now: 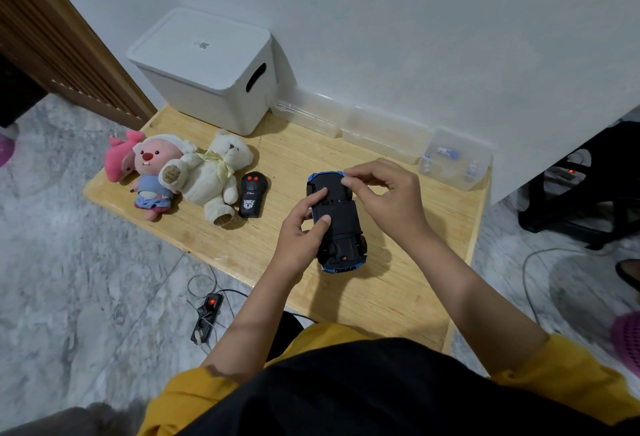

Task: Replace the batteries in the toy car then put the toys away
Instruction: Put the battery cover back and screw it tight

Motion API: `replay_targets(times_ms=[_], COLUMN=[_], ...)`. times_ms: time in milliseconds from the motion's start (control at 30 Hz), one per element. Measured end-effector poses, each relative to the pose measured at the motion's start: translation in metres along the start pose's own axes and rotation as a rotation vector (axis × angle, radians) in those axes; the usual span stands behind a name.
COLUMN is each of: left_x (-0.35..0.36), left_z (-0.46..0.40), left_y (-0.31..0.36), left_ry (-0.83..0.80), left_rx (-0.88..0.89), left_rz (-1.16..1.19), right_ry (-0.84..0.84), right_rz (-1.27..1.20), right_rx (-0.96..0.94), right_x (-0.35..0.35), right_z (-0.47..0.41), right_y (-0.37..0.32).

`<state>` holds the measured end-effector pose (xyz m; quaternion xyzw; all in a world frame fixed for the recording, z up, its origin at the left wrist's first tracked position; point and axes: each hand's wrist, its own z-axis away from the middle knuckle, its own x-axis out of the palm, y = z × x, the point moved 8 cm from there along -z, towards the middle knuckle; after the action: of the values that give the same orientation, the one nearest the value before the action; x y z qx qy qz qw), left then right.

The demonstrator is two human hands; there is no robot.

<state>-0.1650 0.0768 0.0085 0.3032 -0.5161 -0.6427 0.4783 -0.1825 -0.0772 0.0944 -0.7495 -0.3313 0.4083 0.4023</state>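
A blue toy car (341, 228) lies upside down over the wooden table (398, 297), its black underside facing up. My left hand (301, 228) grips the car's left side, thumb pressed on the underside. My right hand (384, 193) holds the car's far end with its fingertips. A black remote control (252, 195) with two red buttons lies left of the car. A cream teddy bear (214, 172), a pink-faced plush (156, 172) and a pink plush (119, 158) lie in a row at the table's left. A clear box (453, 162) at the back right holds batteries.
A white lidded storage bin (207, 68) stands at the back left against the wall. Two clear plastic boxes (346, 120) line the wall. A power strip (207, 314) with cables lies on the marble floor. A black stool (588, 186) stands to the right.
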Motion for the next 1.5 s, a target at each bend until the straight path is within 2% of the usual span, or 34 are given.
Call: replay_targets(times_ms=[267, 500, 667, 833, 1300, 1500], left_x=[-0.002, -0.002, -0.002, -0.002, 0.002, 0.001], left_z=[-0.002, 0.0, -0.002, 0.002, 0.004, 0.003], left_y=[-0.002, -0.002, 0.0, -0.001, 0.001, -0.001], left_ry=[0.003, -0.001, -0.005, -0.004, -0.007, -0.01], left_rx=[0.002, -0.01, -0.002, -0.002, 0.004, -0.01], left_rz=[-0.006, 0.009, 0.008, 0.007, 0.024, 0.028], right_ry=[0.018, 0.083, 0.116, 0.154, 0.14, 0.126], right_rz=[-0.064, -0.017, -0.05, 0.014, 0.108, 0.099], right_rx=[0.073, -0.023, 0.021, -0.058, -0.17, -0.14], right_x=[0.001, 0.0, -0.004, -0.003, 0.005, 0.006], right_z=[0.0, 0.002, 0.005, 0.006, 0.009, 0.011], right_y=[0.003, -0.003, -0.001, -0.005, -0.015, -0.01])
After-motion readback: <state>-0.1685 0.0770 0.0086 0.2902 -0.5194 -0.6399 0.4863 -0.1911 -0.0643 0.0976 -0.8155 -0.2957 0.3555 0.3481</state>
